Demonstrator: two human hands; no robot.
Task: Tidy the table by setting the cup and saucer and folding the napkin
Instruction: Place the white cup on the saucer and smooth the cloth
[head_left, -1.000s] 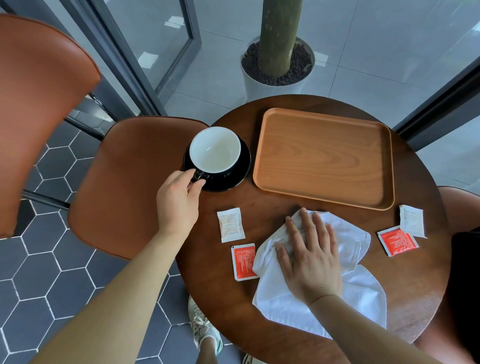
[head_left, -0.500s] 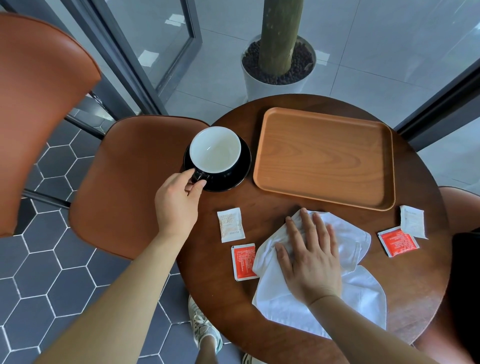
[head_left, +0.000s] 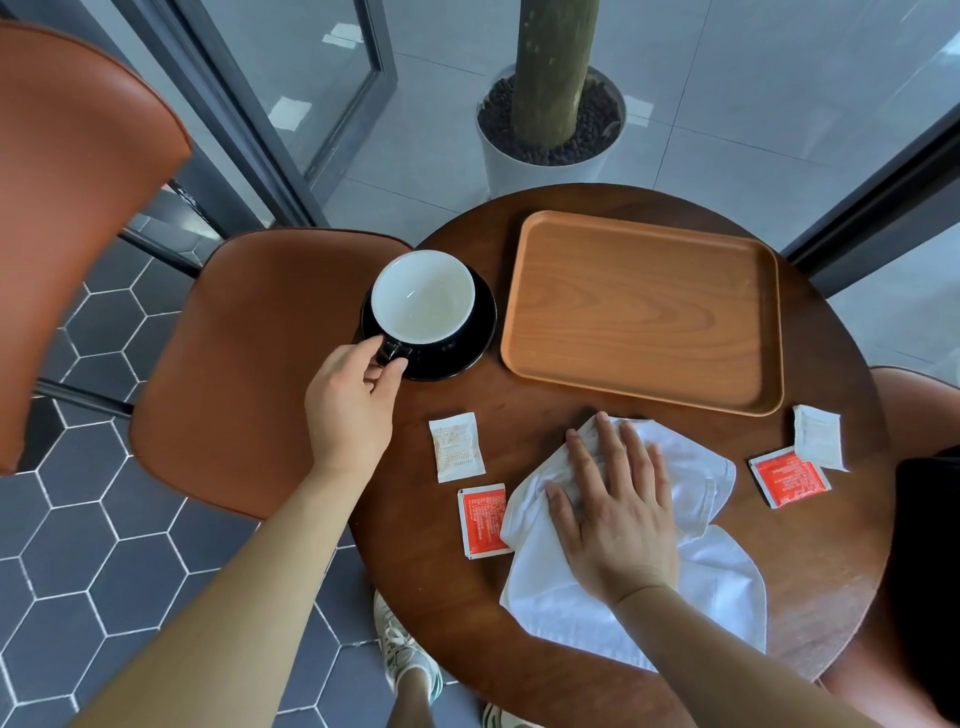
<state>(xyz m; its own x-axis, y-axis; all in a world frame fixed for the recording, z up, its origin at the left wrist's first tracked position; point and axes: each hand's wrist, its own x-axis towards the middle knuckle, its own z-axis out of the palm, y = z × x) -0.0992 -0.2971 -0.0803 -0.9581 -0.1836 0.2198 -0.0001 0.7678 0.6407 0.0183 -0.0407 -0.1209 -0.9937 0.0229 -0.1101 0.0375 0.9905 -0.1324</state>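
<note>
A black cup (head_left: 422, 297) with a white inside stands on a black saucer (head_left: 475, 340) at the left edge of the round wooden table (head_left: 545, 670). My left hand (head_left: 353, 410) pinches the cup's handle between thumb and fingers. A crumpled white napkin (head_left: 711, 587) lies at the table's near middle. My right hand (head_left: 618, 504) rests flat on it, fingers spread. An empty wooden tray (head_left: 644, 306) sits just right of the saucer, beyond the napkin.
A white sachet (head_left: 456, 447) and a red one (head_left: 482, 519) lie between my hands; another red sachet (head_left: 788, 475) and white sachet (head_left: 820, 436) lie right of the napkin. Brown chairs (head_left: 249, 364) stand left, a potted trunk (head_left: 553, 124) behind the table.
Almost nothing has moved. My left hand's fingers have closed slightly more around the cup handle; my right hand stays flat on the napkin.
</note>
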